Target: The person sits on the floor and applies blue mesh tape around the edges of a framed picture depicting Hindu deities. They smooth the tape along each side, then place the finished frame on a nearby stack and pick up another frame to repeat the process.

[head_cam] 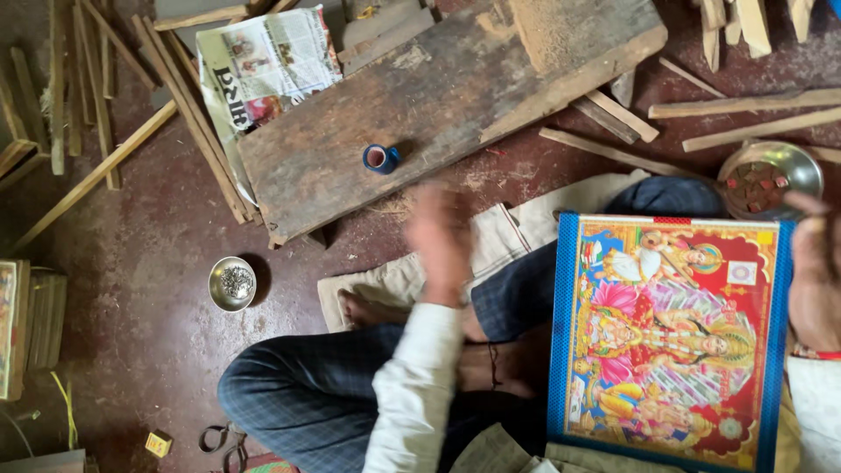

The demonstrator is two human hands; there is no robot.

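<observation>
The person sits cross-legged, and both arms wear white sleeves. The left hand (pixel 441 241) is raised in front of the body, with the forearm rising from the lower middle. It is blurred, so I cannot tell the single fingers, but they seem to be spread and point upward, with nothing between them. The right hand (pixel 815 271) is at the right edge. Its fingers point upward and curl slightly; what lies under the fingertips is hidden.
</observation>
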